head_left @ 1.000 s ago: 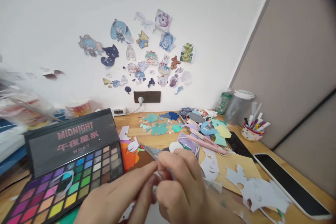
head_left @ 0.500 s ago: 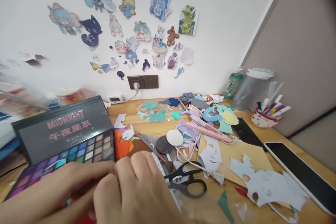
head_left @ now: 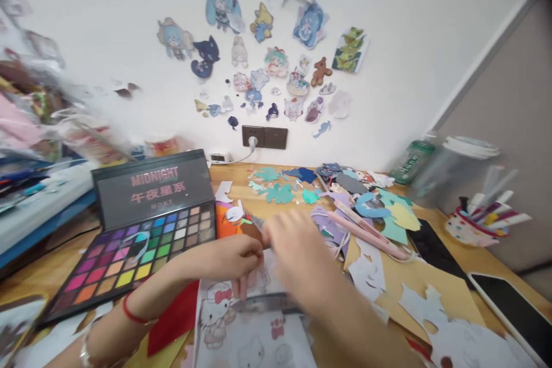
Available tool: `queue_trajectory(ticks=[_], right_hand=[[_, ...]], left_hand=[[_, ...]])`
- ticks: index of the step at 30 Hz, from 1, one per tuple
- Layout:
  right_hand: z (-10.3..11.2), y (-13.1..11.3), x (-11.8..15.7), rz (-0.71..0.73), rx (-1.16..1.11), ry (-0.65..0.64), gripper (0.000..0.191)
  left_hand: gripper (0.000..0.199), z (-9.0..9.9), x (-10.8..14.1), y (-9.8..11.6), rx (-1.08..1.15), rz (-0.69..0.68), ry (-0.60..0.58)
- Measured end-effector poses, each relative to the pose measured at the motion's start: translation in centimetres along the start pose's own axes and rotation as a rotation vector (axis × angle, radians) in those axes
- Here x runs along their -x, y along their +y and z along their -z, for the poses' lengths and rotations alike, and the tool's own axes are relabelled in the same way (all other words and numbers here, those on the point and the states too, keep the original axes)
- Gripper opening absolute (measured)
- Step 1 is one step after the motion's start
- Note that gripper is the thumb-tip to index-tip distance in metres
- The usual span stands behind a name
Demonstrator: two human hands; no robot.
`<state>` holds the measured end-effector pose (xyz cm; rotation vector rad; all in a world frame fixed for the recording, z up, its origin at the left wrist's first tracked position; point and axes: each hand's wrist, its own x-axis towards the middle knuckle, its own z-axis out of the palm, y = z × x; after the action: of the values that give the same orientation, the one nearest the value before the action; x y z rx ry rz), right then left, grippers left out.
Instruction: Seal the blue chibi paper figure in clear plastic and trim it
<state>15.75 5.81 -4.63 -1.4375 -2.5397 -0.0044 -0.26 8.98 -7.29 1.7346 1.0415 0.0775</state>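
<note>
My left hand (head_left: 235, 259) is closed, fingers curled, above the upper part of a white sheet (head_left: 259, 351) with cartoon cat drawings; what it grips, if anything, is hidden. Just right of it is my right hand (head_left: 297, 247), smeared by motion, so its fingers and anything in them cannot be made out. The two hands are close together at the sheet's top edge. A blurred dark and metallic object, seemingly scissors (head_left: 263, 303), lies across the sheet below the hands.
An open eyeshadow palette (head_left: 157, 241) is at the left. Pink tongs (head_left: 371, 236), paper scraps (head_left: 280, 192), a yellow sheet (head_left: 457, 293) and a white-edged phone (head_left: 513, 310) lie at the right. A pen holder (head_left: 474, 227) and clear container (head_left: 457, 172) stand behind.
The view has shifted, bringing the palette and the drawn sheet further into sight. My hands, pressed together low before, are now higher over the sheet, the right one blurred.
</note>
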Motion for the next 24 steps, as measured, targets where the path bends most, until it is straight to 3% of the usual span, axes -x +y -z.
queue_trajectory(ticks=[2, 6, 11, 15, 19, 22, 24], right_hand=[[-0.2, 3.9, -0.6, -0.127, 0.045, -0.160, 0.035], [-2.8, 9.7, -0.8, -0.129, -0.026, -0.365, 0.049], [-4.4, 11.1, -0.7, -0.126, -0.164, -0.426, 0.062], [-2.0, 11.7, -0.4, -0.144, -0.284, -0.367, 0.068], [1.5, 13.3, 1.1, -0.202, -0.454, -0.267, 0.073], [3.1, 13.6, 2.1, -0.155, -0.946, -0.090, 0.068], [3.5, 13.1, 2.3, -0.078, -1.368, 0.116, 0.065]], left_hand=[[0.012, -0.2, -0.4, -0.4, -0.071, -0.007, 0.000], [0.021, -0.4, -1.0, -0.3, -0.175, -0.086, 0.183], [0.028, -1.3, -3.4, 1.0, -0.317, -0.198, 0.356], [0.060, -2.3, -6.5, 1.6, -0.405, -0.187, 0.330], [0.070, -2.7, -8.2, 2.0, -0.403, -0.150, 0.348], [0.068, -2.5, -8.0, 2.2, -0.328, -0.185, 0.419], [0.070, -2.0, -7.5, 2.1, -0.234, -0.226, 0.504]])
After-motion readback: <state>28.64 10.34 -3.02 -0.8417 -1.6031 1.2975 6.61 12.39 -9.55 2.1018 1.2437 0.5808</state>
